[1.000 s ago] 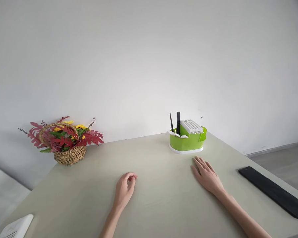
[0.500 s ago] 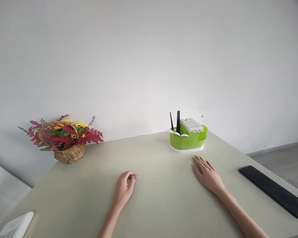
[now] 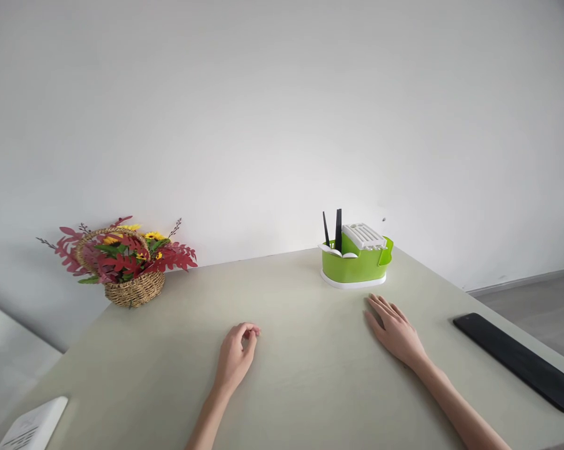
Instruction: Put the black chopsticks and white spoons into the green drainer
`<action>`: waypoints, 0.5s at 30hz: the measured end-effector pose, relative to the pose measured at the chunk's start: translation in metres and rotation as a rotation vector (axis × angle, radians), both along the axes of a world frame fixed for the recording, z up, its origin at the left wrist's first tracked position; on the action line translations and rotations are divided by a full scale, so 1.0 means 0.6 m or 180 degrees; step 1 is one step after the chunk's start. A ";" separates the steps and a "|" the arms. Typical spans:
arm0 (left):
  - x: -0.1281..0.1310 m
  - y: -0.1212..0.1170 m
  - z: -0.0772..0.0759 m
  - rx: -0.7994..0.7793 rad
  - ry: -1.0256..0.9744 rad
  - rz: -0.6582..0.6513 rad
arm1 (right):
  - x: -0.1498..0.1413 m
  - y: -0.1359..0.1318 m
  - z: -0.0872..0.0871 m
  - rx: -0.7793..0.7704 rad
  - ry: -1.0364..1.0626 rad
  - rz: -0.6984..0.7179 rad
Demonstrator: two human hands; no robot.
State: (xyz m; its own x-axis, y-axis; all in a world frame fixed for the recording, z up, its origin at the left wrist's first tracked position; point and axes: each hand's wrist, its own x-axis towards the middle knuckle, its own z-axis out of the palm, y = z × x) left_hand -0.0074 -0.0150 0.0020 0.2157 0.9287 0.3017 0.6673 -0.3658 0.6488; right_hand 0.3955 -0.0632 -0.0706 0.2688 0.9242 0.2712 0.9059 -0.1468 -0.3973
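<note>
My left hand (image 3: 237, 356) rests on its side on the table (image 3: 305, 400), fingers curled in toward the thumb, and I see nothing in it. Flat on the tabletop lies my right hand (image 3: 394, 332), fingers stretched out and palm down. Just beyond its fingertips stands a green and white cutlery holder (image 3: 354, 267), apart from the hand. Black chopsticks (image 3: 338, 231) stand upright in its left part. White spoon-like pieces hang over its front rim, and a white slotted rack (image 3: 363, 235) tops its right part.
A wicker basket (image 3: 135, 292) of red leaves and yellow flowers stands at the back left. Along the right edge lies a long black case-like object (image 3: 516, 359). A white slotted device (image 3: 35, 425) is cut off at the lower left. The wall (image 3: 272, 125) borders the table's far edge.
The view has shifted very slightly, so the things at the left appear a little further right. Both hands keep their pose and place on the table.
</note>
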 end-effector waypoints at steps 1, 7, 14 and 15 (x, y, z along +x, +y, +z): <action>0.000 0.000 0.000 0.0012 -0.0002 -0.0008 | 0.000 0.000 0.000 0.0018 0.0012 -0.0004; 0.000 0.001 0.000 0.0004 -0.0032 0.0009 | 0.000 -0.001 0.002 0.0027 -0.0005 0.0023; -0.001 0.000 -0.001 -0.0015 -0.0042 -0.0022 | 0.001 -0.001 0.001 0.0000 -0.0041 0.0012; -0.001 0.000 -0.002 -0.0027 -0.0038 -0.0013 | 0.000 -0.001 0.001 0.0009 -0.0034 0.0010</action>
State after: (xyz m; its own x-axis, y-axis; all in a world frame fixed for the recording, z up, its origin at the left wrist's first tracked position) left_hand -0.0079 -0.0149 0.0010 0.2160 0.9303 0.2965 0.6579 -0.3630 0.6598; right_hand 0.3958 -0.0637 -0.0699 0.2629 0.9243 0.2767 0.9105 -0.1427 -0.3881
